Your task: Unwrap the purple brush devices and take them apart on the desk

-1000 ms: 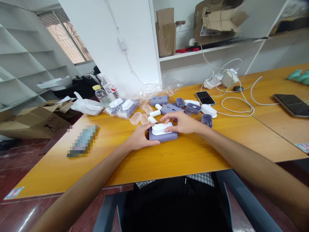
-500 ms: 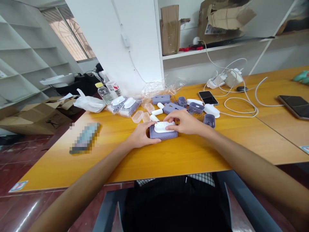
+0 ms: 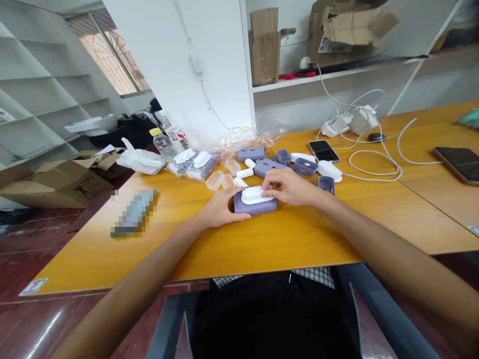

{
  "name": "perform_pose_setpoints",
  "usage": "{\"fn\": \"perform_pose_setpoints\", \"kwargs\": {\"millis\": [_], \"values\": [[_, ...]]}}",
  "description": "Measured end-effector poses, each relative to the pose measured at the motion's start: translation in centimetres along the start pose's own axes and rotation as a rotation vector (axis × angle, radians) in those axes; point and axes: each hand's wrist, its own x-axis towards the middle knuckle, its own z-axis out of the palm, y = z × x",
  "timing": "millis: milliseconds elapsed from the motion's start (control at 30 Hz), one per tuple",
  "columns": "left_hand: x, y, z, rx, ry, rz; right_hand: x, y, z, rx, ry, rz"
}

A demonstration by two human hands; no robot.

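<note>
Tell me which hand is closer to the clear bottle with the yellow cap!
Left. The left hand, holding the purple rectangular box, is right of the bottle and nearer the camera; the right hand, touching the white oval bristled piece, is farther right.

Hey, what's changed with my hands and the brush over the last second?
Your right hand has slid its fingers rightward and drawn them closer together, now at the right end of the white brush. The brush seems to have shifted slightly right on the purple box. Your left hand still holds the box; the phones and bottles stayed put.
</note>
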Motion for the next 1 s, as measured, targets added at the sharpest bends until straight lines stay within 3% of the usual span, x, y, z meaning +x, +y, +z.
{"fn": "perform_pose_setpoints", "kwargs": {"millis": [233,467,600,700,833,1000], "values": [[0.1,-0.3,0.2,-0.034,0.049,-0.047,-0.2,-0.4,0.3,0.175,0.01,0.086],[-0.3,0.3,0.4,0.064,0.157,0.056,-0.3,0.6,-0.2,-0.009,0.181,0.136],[-0.8,1.6,0.2,0.09,0.088,0.019,-0.3,0.7,-0.6,-0.12,0.217,0.179],[-1.1,2.0,0.0,0.056,0.014,0.089,-0.4,0.6,-0.5,-0.195,0.192,0.203],[-1.1,1.6,0.0,0.013,-0.007,0.214,-0.5,0.8,-0.5,-0.289,0.062,0.247],[-0.8,1.2,0.2,0.013,0.04,0.16,-0.6,0.6,-0.5,-0.384,-0.047,0.31]]}}
